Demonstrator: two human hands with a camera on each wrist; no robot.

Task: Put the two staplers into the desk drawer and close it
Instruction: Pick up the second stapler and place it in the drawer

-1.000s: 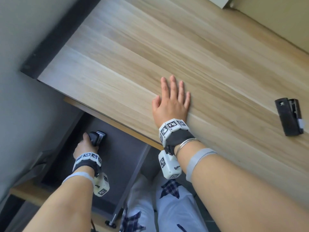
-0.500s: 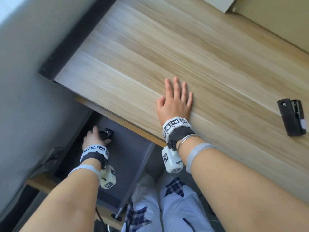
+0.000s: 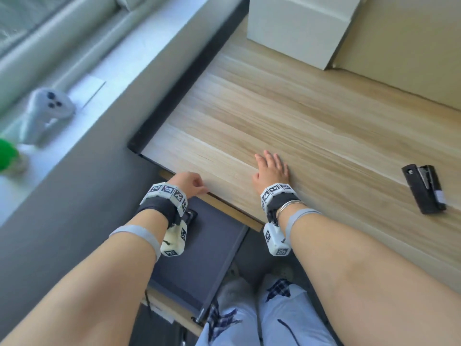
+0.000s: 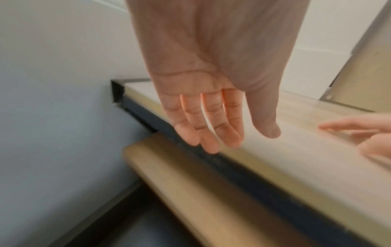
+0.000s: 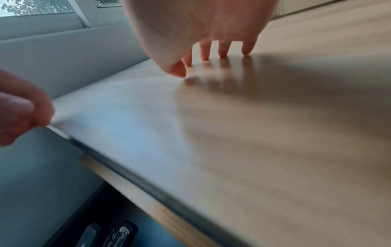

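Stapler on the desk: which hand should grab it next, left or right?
Right. The right hand rests flat on the desk, nearer the stapler lying to its right. The left hand is empty but farther off, over the open drawer.

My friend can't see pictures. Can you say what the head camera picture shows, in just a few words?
Two bare arms reach over a wooden desk: the right hand lies flat on top, and the empty left hand hovers at the desk's front edge above an open grey drawer. One black stapler lies on the desk to the right; another stapler peeks out in the drawer.
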